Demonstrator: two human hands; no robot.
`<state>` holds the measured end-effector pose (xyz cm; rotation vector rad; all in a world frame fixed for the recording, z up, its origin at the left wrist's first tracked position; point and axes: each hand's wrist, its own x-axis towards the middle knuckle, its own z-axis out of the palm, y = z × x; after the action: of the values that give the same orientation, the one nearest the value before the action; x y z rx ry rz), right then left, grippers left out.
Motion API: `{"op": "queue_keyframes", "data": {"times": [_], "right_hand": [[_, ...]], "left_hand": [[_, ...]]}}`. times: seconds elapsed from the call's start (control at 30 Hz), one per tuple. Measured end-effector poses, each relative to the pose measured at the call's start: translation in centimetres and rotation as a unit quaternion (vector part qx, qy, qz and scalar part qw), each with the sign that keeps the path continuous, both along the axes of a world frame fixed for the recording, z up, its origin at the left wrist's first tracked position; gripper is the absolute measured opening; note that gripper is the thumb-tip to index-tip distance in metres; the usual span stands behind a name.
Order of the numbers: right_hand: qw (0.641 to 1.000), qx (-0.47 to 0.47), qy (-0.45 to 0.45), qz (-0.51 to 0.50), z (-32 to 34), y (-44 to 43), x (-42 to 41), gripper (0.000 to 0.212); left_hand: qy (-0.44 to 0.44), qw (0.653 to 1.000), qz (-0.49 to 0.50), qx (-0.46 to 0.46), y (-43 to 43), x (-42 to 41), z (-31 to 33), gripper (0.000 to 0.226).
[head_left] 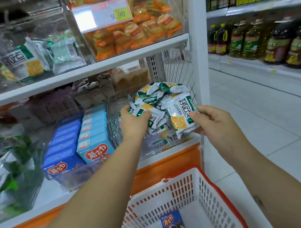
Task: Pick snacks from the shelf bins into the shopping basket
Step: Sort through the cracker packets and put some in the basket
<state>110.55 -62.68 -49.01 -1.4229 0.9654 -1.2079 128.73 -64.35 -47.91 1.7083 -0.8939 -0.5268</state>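
closest to the camera is the white plastic shopping basket with a red rim (182,191), down low in front of the person. one blue snack box with a cartoon on it (173,224) lies flat on its bottom. nothing else shows inside.

above it is the low white shelf (166,154), where both hands are busy. the left hand (134,120) is curled down into a heap of small white and green snack packets (159,99), with its thumb on top and its fingers dug in, so it grips a bunch of them. the right hand (213,120) pinches a bigger white and green packet with a yellow cracker picture (180,115) between thumb and fingers, at the right side of the heap. the heap is piled high in a clear plastic bin (114,133) at the right end of the shelf, well above the basket.

so i think the job is only just begun: one box is in, this grab is not yet lifted out, and many bins are left.

just left of that bin stand rows of blue boxes (93,135). on the white shelf board (108,63) above are orange packets (141,33) behind a price tag (112,14). off to the right are a white tiled floor (252,116) and brown oil bottles (247,41) on another shelf. the bags at far left are too blurry to name.
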Motion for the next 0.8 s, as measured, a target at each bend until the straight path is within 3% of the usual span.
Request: {"op": "queue_keyframes", "data": {"times": [0.17,0.27,0.33,0.4,0.47,0.6,0.7,0.8], "right_hand": [[0.998,0.035,-0.047,0.003,0.0,0.0,0.1,0.020],[0.991,0.085,-0.096,0.033,0.2,0.0,0.1,0.019],[0.993,0.069,-0.065,0.067,0.1,0.1,0.2,0.024],[0.996,0.033,-0.018,0.086,0.3,0.5,0.3,0.028],[0.992,-0.018,0.041,0.115,0.9,1.2,0.5,0.025],[0.964,-0.115,0.169,0.170,1.4,2.9,1.5,0.023],[0.959,-0.133,0.196,0.157,0.7,3.4,2.6,0.024],[0.964,-0.137,0.175,0.144,0.1,3.4,3.2,0.027]], "left_hand": [[0.017,0.994,0.044,-0.101,1.2,0.1,0.2,0.061],[0.147,0.976,0.036,-0.153,2.4,1.1,0.8,0.058],[0.195,0.967,0.009,-0.166,3.4,2.0,1.2,0.040],[0.178,0.972,-0.032,-0.147,4.6,2.8,1.6,0.019],[0.138,0.979,-0.089,-0.122,5.6,3.6,1.9,0.014],[-0.026,0.970,-0.242,-0.004,7.3,4.6,2.1,0.021],[-0.026,0.940,-0.333,0.071,8.7,4.3,2.0,0.024],[-0.061,0.918,-0.379,0.096,9.4,4.4,1.6,0.043]]}}
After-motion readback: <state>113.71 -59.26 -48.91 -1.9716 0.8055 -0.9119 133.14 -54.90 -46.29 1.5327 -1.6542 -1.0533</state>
